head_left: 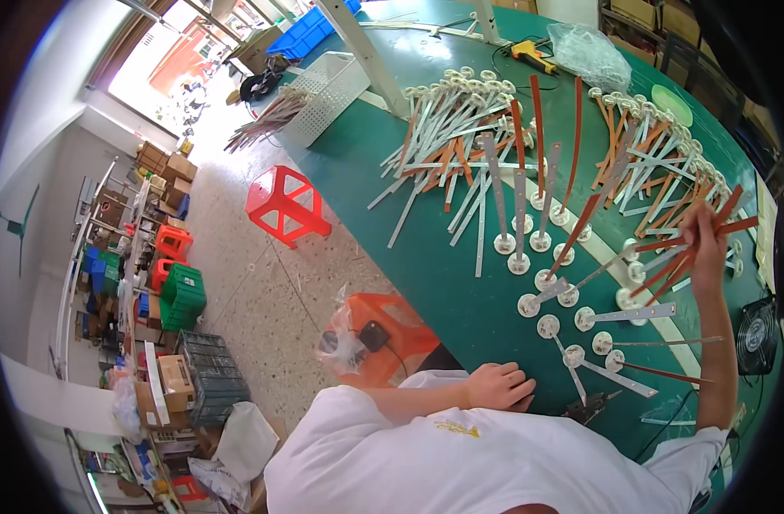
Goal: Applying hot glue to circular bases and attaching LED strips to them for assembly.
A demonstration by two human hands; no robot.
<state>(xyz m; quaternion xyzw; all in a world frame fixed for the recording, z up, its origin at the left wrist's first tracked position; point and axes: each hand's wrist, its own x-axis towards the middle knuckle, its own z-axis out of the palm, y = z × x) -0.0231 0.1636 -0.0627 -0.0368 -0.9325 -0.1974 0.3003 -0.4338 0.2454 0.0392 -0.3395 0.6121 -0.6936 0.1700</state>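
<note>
My right hand [704,236] is raised over the right side of the table, its fingers closed on several reddish-brown strips [670,272]. White round discs lie by the strips' lower ends. My left hand [499,387] rests at the near table edge, fingers curled in, with nothing visible in it. Between the hands stand and lean several white discs [548,326] with thin strips [625,314] fixed to them, some silvery with small dots, others brown. A black hand tool [590,409] lies right of my left hand, partly hidden by my shirt.
Farther off on the green table [357,193] lie two heaps of disc-and-strip pieces, a left heap [460,128] and a right heap [657,154]. Behind them are a yellow glue gun [531,56] and a clear plastic bag [589,56]. A black fan [757,336] stands at right; a red stool [285,206] stands left.
</note>
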